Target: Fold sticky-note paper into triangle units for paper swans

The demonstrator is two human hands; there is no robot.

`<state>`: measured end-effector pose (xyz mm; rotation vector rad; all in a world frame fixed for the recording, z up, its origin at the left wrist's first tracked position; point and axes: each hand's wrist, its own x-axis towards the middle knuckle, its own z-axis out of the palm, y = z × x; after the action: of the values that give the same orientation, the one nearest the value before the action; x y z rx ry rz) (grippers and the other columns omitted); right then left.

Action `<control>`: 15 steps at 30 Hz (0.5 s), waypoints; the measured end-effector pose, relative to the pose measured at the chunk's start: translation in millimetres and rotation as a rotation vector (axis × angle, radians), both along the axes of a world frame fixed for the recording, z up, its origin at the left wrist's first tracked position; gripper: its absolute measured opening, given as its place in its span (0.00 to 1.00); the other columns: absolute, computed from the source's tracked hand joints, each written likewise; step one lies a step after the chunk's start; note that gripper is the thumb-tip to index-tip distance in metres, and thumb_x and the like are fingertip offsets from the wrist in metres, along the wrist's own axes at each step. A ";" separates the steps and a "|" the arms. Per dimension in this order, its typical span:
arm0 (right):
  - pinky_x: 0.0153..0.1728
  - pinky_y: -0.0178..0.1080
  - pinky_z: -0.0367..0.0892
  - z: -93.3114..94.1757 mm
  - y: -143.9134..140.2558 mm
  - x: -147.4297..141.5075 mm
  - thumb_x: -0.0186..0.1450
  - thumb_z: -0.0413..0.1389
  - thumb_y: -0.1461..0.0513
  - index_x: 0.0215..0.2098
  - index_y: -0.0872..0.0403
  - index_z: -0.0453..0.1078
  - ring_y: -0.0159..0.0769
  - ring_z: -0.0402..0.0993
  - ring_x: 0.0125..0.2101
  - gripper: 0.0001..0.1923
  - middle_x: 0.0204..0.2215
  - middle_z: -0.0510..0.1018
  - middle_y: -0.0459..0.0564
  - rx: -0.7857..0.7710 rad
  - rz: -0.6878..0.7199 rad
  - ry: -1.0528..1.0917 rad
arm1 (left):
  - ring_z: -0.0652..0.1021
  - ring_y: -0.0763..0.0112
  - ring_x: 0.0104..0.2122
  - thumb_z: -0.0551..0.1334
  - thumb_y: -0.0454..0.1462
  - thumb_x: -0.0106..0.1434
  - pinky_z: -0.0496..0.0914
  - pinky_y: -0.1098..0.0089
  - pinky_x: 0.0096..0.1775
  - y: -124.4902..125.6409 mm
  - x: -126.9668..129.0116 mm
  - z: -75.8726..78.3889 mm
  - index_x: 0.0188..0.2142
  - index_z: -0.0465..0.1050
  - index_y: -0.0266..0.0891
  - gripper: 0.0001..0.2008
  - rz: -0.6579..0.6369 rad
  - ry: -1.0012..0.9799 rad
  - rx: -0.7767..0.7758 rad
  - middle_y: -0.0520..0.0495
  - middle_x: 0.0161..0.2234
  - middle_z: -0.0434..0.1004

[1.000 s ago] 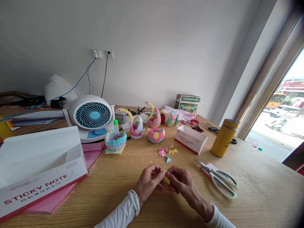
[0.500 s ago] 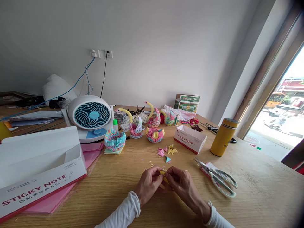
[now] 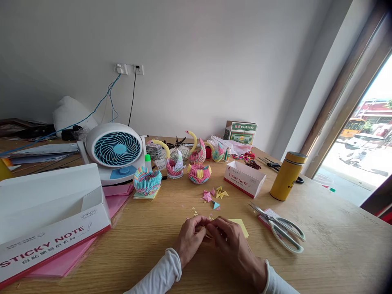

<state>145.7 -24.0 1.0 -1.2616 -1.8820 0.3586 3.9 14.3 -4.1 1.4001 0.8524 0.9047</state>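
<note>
- Two hands meet low on the wooden table (image 3: 337,253): the left hand (image 3: 191,239) and right hand (image 3: 231,243), fingertips curled in and pinched together on one small yellow paper piece (image 3: 208,233), mostly hidden between them.
- One yellow sticky sheet (image 3: 241,226) lies flat, just beside the right hand.
- One pair of scissors (image 3: 280,226), blades apart, rests on a pink pad to the right.
- A small heap of folded paper triangles (image 3: 214,195) sits beyond the hands; the exact count is hard to tell.
- Three paper swans and two round paper bases (image 3: 200,172) stand further back.
- Two sticky-note boxes: a small one (image 3: 244,179) and a large one (image 3: 45,220).
- One yellow flask (image 3: 287,176), one desk fan (image 3: 114,149).
</note>
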 end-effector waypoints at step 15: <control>0.22 0.31 0.57 3.3 2.7 5.8 0.67 0.52 0.58 0.32 0.55 0.73 0.30 0.64 0.20 0.12 0.21 0.72 0.45 -0.093 0.020 0.114 | 0.79 0.64 0.32 0.63 0.40 0.54 0.75 0.65 0.35 4.2 -2.9 1.9 0.33 0.74 0.34 0.10 0.009 -0.120 -0.066 0.44 0.33 0.79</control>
<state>151.5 -21.3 4.4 -1.2570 -1.8000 0.5237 1.0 18.5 -2.2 1.2731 0.7914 0.9494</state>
